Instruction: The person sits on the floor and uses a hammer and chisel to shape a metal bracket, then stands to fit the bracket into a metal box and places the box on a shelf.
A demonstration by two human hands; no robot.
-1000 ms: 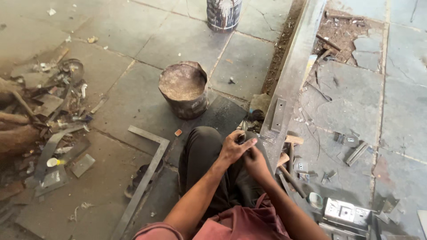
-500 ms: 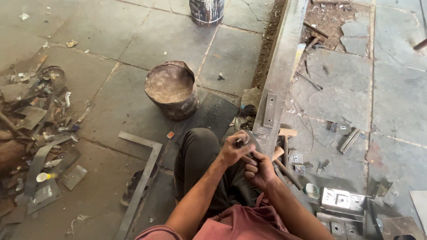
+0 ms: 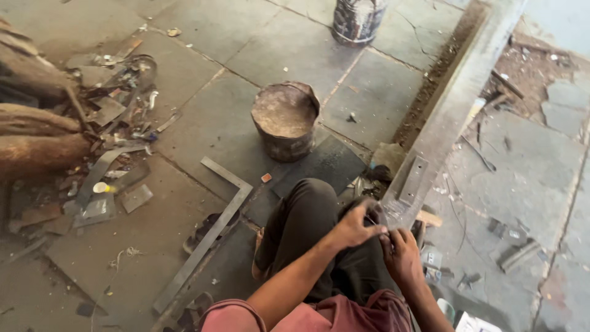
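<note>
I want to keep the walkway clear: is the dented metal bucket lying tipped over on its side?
No, the metal bucket stands upright on the stone floor, its open mouth facing up.

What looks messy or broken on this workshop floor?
The bucket is dented and crusted with dried grey matter. Metal scraps lie heaped at left, and rubble fills a broken patch of paving at right. Both hands pinch something too small to identify.
</note>
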